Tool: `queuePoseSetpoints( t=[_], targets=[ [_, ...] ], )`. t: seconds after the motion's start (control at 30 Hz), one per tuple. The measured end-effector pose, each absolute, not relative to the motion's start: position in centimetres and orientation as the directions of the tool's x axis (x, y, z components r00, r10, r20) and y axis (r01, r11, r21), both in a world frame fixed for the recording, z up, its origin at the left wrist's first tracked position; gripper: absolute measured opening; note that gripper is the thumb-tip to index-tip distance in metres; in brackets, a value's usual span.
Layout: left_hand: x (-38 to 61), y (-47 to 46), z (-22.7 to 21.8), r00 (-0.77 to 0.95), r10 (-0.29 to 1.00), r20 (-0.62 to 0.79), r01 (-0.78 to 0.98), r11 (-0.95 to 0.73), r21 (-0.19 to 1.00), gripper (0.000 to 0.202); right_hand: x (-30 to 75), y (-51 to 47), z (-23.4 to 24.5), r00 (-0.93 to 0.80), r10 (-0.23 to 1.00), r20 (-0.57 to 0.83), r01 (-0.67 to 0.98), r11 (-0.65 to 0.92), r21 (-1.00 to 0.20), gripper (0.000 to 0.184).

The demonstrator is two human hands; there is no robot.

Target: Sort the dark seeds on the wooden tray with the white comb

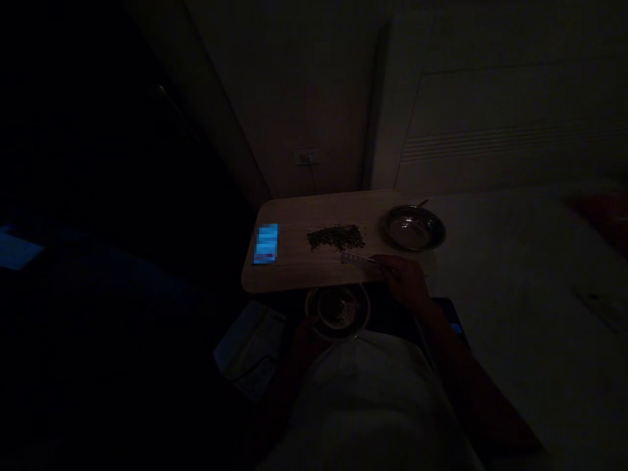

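In dim light, my right hand (405,280) is closed round the handle of what looks like a knife (357,259), its pale blade spotted along its length. The blade lies low over the near side of the wooden tabletop (294,275), just in front of a spread of chopped dark green bits (336,237). My left hand (307,332) grips the left rim of a round metal bowl (364,315), held below the near edge of the tabletop. Some dark bits show inside that bowl; most of my left fingers are lost in shadow.
A second metal bowl (440,230) with a handle sticking up behind it stands at the tabletop's right end. A lit phone-like screen (266,243) lies at the left. A wall socket (307,156) with a plugged cord is behind. A pale surface (520,261) stretches to the right.
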State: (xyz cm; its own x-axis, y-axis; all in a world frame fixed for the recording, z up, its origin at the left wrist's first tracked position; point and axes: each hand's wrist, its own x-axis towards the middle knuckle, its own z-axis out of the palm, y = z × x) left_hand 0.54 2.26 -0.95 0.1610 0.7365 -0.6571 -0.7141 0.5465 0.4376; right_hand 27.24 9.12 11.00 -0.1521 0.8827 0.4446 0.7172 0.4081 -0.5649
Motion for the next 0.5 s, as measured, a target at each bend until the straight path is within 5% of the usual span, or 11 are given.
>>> queuePoseSetpoints(
  t=[0.27, 0.5],
  targets=[
    [0.9, 2.5, -0.2, 0.211, 0.683, -0.699, -0.699, 0.606, 0.381, 0.019, 27.2, 9.1, 11.2, -0.170, 0.892, 0.419, 0.708, 0.406, -0.578, 0.031],
    [0.7, 2.3, -1.4, 0.135, 0.718, -0.683, -0.694, 0.561, 0.452, 0.032, 27.0, 9.3, 11.1, -0.178, 0.888, 0.424, 0.716, 0.412, -0.564, 0.031]
  ],
)
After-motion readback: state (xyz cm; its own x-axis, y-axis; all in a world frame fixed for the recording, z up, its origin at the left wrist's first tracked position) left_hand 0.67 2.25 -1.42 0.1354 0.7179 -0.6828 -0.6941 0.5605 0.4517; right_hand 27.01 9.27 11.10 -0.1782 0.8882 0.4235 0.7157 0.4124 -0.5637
